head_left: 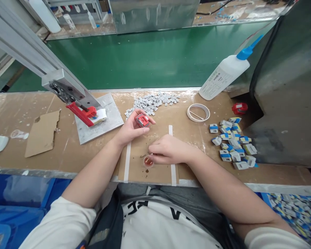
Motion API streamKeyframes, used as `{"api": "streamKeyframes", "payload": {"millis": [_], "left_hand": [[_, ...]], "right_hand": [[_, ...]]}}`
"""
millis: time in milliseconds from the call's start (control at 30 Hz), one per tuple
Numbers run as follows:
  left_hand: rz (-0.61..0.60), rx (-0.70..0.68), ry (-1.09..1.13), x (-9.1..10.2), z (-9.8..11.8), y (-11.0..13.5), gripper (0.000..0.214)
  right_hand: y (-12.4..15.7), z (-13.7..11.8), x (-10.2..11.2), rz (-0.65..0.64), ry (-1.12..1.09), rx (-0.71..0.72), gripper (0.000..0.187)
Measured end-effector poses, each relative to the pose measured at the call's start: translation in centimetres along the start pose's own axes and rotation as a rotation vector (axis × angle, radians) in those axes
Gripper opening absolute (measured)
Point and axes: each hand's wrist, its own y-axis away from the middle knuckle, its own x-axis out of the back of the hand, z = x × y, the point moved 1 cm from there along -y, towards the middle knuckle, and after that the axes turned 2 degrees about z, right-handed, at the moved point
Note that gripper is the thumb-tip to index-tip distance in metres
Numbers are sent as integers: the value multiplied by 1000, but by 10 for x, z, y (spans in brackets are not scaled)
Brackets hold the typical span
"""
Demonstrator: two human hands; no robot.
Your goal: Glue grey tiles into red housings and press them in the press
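Red holder (142, 120) is up in my left hand (131, 129), a bit above the workbench (20, 114) and just in front of the heap of little grey pieces (152, 101). Thumb and fingers are closed around it, with the face that has the grey inset turned up toward me.

My right hand (168, 150) is resting on the bench, fingertips pinched together right at the edge of a tiny round dish (148, 162) with something reddish-brown in it.

My take on doing this bit well: plant the heel of the right hand on the bench so the tip doesn't wobble, pick up only a little from the dish, and hold the red holder low and level, close to the dish, so there's hardly any gap to cross. There are brown specks on the bench around there, so drips look like a real risk.

Stuff I honestly can't make out:
- whatever is pinched in my right fingers, since my own knuckles cover it
- whether the dish holds glue, paste or something else
- the label on the white bottle (223, 77), too small to read
- the toggle press (75, 103), whose arm runs out of the shot at top left
- the bin of parts (295, 211) at bottom right, cut off by the edge
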Motion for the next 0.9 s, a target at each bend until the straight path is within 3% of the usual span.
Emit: {"api": "streamKeyframes", "payload": {"millis": [300, 367, 467, 633, 733, 900], "left_hand": [[28, -15, -188, -1, -7, -4, 51], [13, 11, -247, -1, -9, -3, 53], [-3, 37, -347, -1, -9, -2, 54], [-10, 77, -490, -3, -8, -1, 55], [-20, 100, -530, -4, -7, -1, 55], [-34, 113, -586, -4, -5, -1, 55]], "right_hand": [[1, 0, 0, 49, -203, 52, 39], [2, 1, 2, 129, -219, 57, 40], [5, 5, 9, 354, -209, 36, 41], [10, 13, 20, 811, -39, -196, 38], [8, 17, 21, 886, 19, -291, 37], [6, 23, 18, 846, 12, -358, 36]]}}
